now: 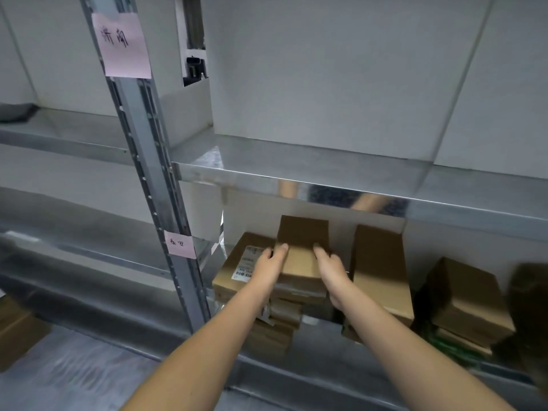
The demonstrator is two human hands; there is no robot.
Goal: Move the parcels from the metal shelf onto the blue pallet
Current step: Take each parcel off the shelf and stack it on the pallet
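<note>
A small brown cardboard parcel (pixel 301 247) tops a stack on the lower level of the metal shelf (pixel 326 179). My left hand (pixel 268 268) grips its left side, thumb on top. My right hand (pixel 333 272) grips its right side, fingers curled over the edge. Under it lie several flat brown parcels (pixel 281 321). A labelled parcel (pixel 237 268) sits to the left and a taller parcel (pixel 381 271) to the right. The blue pallet is out of view.
More brown boxes (pixel 465 301) stand further right on the same level. A shelf upright (pixel 154 179) with pink paper labels (pixel 121 44) rises at the left. The upper shelf edge hangs just above the parcels. A cardboard box (pixel 17 330) sits at the far left.
</note>
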